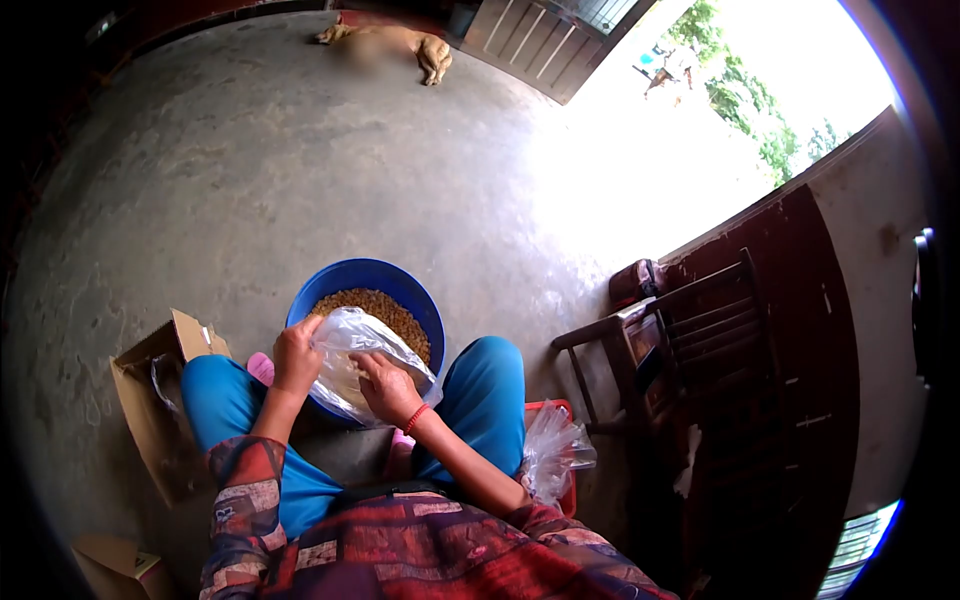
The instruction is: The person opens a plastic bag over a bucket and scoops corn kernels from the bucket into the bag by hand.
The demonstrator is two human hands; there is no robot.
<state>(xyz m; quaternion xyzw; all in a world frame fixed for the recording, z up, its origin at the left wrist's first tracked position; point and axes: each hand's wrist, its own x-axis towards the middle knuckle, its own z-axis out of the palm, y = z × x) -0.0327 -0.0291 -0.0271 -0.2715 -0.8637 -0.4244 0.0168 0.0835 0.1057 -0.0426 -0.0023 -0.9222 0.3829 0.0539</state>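
1. The grey concrete floor [240, 190] fills most of the upper left and centre of the frame, turning bright near the doorway at upper right.
2. A wooden door [545, 40] stands open at the top, right of centre.
3. The seated person, in a red patterned shirt [430, 545] and blue trousers [490, 390], takes up the lower middle, knees apart.
4. A dark wooden chair [625, 350] stands right of centre.
5. A tan dog [400, 40] lies on the floor at the top, left of centre; part of it is blurred.
6. An open cardboard box [140, 430] sits at lower left, beside the knee on that side.
7. A round blue tub [415, 292] stands in the middle, just beyond the knees, holding small yellowish-brown pieces [380, 305] too small to identify.
8. A red basket [570, 490] at lower right of centre bears crumpled clear plastic [550, 455].
9. A clear plastic bag [340, 385] is held over the near part of the tub, in the middle of the frame.
10. The left hand [297, 352] pinches the bag's edge at its left side.
11. The right hand [388, 390] is at the bag, fingers partly spread; whether they grip anything cannot be told.
12. A red bracelet [416, 418] circles the right wrist.
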